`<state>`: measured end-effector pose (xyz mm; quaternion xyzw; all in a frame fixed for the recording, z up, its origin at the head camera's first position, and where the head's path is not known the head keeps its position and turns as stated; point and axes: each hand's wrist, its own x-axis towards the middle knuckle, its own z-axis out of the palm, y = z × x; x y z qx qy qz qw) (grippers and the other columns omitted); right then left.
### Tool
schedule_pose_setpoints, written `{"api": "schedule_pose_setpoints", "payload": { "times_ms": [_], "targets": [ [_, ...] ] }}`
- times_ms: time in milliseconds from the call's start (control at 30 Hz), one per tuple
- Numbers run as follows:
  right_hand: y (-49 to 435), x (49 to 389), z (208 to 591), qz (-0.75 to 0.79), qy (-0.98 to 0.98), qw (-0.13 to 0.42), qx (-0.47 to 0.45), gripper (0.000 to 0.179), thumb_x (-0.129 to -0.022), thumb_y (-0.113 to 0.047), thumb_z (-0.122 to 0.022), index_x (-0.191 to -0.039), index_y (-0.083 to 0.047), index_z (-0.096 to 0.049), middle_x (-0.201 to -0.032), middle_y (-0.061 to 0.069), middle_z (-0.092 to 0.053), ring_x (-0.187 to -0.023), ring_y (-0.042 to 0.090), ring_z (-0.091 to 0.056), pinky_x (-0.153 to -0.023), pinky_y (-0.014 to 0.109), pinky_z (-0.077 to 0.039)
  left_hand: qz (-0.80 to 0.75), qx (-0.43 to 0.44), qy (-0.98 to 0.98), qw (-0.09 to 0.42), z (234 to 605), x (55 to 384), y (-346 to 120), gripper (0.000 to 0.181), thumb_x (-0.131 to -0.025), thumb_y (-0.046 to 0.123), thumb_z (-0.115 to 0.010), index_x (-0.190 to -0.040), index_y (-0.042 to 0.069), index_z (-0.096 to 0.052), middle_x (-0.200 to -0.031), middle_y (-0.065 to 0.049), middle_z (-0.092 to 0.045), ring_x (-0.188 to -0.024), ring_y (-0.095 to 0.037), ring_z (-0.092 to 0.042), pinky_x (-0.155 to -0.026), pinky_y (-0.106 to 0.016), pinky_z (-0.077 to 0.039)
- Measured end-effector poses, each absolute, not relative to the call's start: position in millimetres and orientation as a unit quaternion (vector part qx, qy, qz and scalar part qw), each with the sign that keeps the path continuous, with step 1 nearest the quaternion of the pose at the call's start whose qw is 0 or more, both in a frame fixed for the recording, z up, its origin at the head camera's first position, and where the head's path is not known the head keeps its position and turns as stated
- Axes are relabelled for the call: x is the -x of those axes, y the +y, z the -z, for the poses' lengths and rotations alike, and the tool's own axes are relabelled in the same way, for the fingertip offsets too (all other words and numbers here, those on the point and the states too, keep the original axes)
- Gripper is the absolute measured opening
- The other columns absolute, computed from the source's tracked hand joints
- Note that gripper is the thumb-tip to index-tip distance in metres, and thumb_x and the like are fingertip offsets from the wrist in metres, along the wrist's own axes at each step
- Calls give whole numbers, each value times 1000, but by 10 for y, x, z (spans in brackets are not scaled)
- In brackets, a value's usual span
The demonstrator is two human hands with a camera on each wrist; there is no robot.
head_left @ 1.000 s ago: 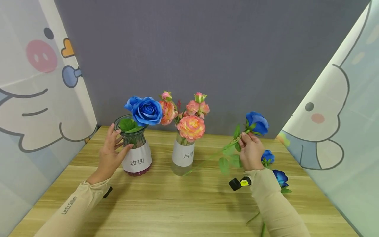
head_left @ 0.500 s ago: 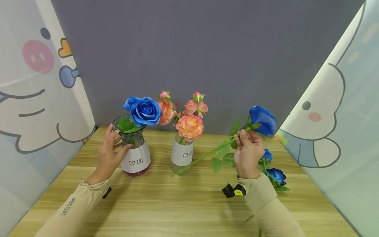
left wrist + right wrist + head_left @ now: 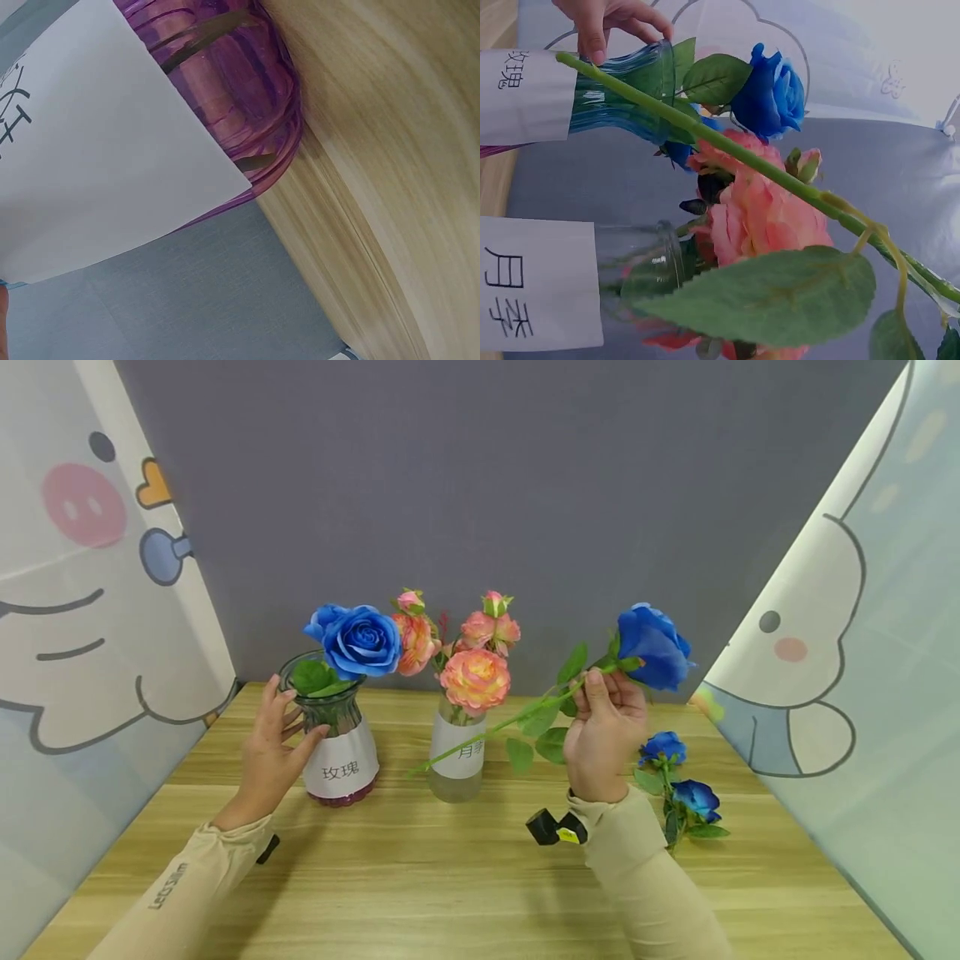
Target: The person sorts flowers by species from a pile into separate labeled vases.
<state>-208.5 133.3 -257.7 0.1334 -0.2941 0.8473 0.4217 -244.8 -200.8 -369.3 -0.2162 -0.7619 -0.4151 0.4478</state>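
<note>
My left hand (image 3: 276,752) holds the glass vase (image 3: 337,718) at the left by its neck, thumb at the front and fingers at the rim. That vase has a white handwritten label and a purple base (image 3: 247,97); blue roses (image 3: 363,642) stand in it. With my right hand (image 3: 606,727) I pinch another blue rose (image 3: 654,647) just below its bloom. Its long green stem (image 3: 705,135) slants down to the left, in front of the middle vase in the head view. Neither hand's fingers show fully in its own wrist view.
A clear labelled vase (image 3: 456,787) with pink-orange flowers (image 3: 476,680) stands right of the first. Two more blue roses (image 3: 697,799) lie on the wooden table (image 3: 450,893) at the right. A grey panel (image 3: 510,485) rises behind, with cartoon-printed side walls.
My right hand has moved left with the blue rose, its bloom rising and its stem swinging toward the vases. The left hand stays on its vase. The head view has shifted slightly.
</note>
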Motion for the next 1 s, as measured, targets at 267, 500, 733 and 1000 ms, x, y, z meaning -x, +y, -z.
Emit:
{"api": "schedule_pose_setpoints", "payload": {
  "times_ms": [267,500,733,1000],
  "targets": [
    [1016,2095,2480,-806,-295,465,-217,11,-84,4,-70,-85,3,-59,-76,8,-62,-66,15,-64,-61,22,-53,413,230,-751,461,3725,2453,-2052,55,-76,-6,-76,-121,-12,-46,-146,-29,-32,-109,15,-44,-84,-7,-41],
    [716,2082,2350,-795,-268,479,-258,26,-72,-12,-83,-79,3,-63,-73,7,-67,-61,11,-64,-60,19,-54,399,232,-756,465,3711,2476,-2034,67,-63,-23,-77,-121,-12,-46,-146,-29,-33,-109,4,-47,-84,-9,-42],
    [567,2082,2204,-793,-253,484,-269,26,-73,-13,-82,-80,3,-63,-74,7,-67,-62,11,-65,-61,21,-55,407,237,-757,453,3731,2487,-2019,52,-82,5,-73,-122,-11,-46,-147,-28,-32,-109,-12,-54,-85,-7,-41],
    [396,2081,1987,-788,-228,495,-288,27,-72,-17,-83,-78,2,-65,-73,6,-67,-61,13,-64,-62,24,-55,418,232,-759,443,3708,2467,-2035,59,-71,-11,-77,-122,-11,-46,-148,-28,-30,-110,4,-51,-85,-7,-40]
  ]
}}
